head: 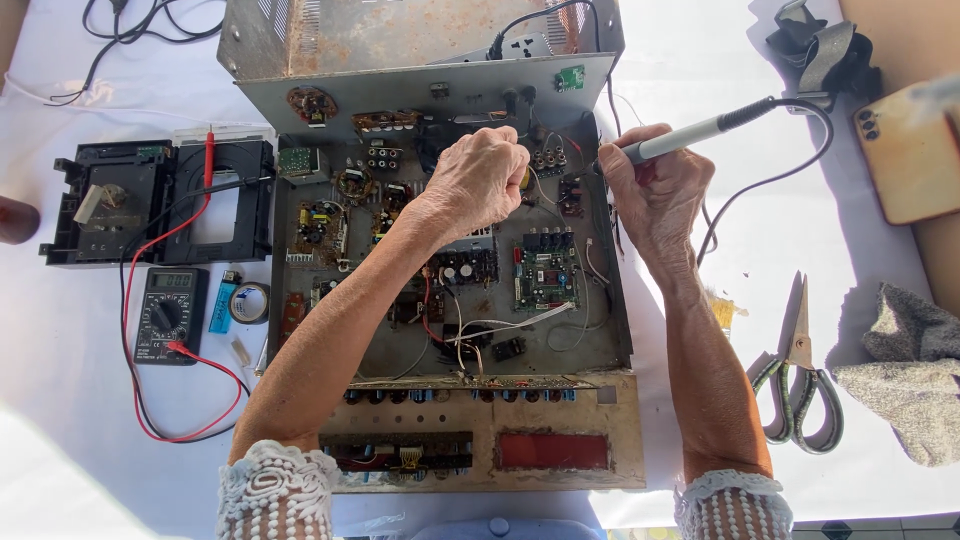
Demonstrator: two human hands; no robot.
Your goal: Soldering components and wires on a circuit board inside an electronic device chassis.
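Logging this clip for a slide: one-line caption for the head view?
Right hand holds a soldering iron and left hand reaches inside an opened amplifier chassis, multimeter alongside.

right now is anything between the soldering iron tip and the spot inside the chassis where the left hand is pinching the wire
Nothing visible blocks it. The right hand holds the soldering iron with its tip aimed left toward the left hand, which pinches something small by the connector row. Only a short open gap lies between them; the tip itself is hard to make out.
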